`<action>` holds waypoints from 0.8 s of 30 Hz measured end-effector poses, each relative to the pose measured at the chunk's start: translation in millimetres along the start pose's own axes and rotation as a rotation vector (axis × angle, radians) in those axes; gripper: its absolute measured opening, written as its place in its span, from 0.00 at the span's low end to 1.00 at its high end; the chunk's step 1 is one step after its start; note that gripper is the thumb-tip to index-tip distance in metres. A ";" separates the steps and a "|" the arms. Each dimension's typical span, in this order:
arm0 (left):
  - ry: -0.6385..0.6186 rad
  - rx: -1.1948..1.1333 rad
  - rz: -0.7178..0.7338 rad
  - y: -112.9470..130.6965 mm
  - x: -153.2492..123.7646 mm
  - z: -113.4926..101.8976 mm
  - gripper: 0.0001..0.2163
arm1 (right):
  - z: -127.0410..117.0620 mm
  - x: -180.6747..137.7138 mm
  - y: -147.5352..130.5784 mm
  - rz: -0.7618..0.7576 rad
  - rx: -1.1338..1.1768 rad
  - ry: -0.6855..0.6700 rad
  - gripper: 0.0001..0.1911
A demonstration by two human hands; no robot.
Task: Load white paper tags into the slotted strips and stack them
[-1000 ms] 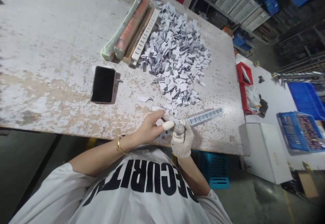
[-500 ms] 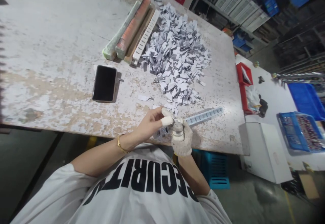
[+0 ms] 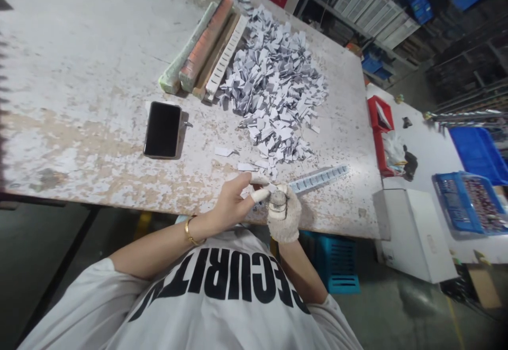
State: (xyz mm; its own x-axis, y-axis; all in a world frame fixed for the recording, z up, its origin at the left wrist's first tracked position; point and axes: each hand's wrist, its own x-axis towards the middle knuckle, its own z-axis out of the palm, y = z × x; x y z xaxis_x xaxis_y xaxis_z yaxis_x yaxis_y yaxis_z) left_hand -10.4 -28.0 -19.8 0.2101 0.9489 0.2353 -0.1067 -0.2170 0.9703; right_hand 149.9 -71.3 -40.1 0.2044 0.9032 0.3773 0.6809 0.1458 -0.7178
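Observation:
My left hand (image 3: 235,199) has white covers on its thumb and index finger. Its fingertips pinch what looks like a small white piece (image 3: 272,187), right beside my other hand. My right hand (image 3: 284,215) wears a knitted white glove with a greyed thumb. It is closed around a pale blue slotted strip (image 3: 319,178), which runs out to the right just over the table. The part of the strip inside the glove is hidden. Beyond my hands lies a large heap of small white pieces (image 3: 273,85), with a few loose ones near my fingers.
Several long bars (image 3: 204,45), one slotted and white, lie left of the heap. A black-screened phone (image 3: 162,130) rests on the worn table (image 3: 79,127). Past the right edge are red bins (image 3: 381,138), a white box (image 3: 415,233) and blue trays (image 3: 460,202). A teal crate (image 3: 339,265) stands below.
My left hand has shifted slightly, its wrist a little lower, and its thumb and index finger now show a small white piece at their tips. My right hand and the strip stay nearly in place.

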 end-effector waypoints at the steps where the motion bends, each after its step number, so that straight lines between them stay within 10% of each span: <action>1: -0.029 0.004 -0.016 -0.8 0.2 -2.1 0.07 | 0.3 -0.4 1.4 -0.035 -0.029 0.011 0.14; 8: -0.294 -0.315 -0.298 -12.9 12.0 -12.7 0.16 | -15.0 8.2 0.3 -0.298 -0.152 -0.098 0.09; 24: -0.450 0.605 0.004 -62.5 -35.4 -33.6 0.12 | -8.2 -17.0 21.5 -0.345 -0.645 -0.138 0.07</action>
State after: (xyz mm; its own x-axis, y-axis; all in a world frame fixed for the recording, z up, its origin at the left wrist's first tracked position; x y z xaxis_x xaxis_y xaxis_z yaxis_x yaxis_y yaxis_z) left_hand -43.8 -40.4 -90.6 0.6016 0.7908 0.1125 0.4173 -0.4313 0.7999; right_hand 166.8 -86.8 -57.1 -0.1569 0.8976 0.4121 0.9767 0.2029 -0.0701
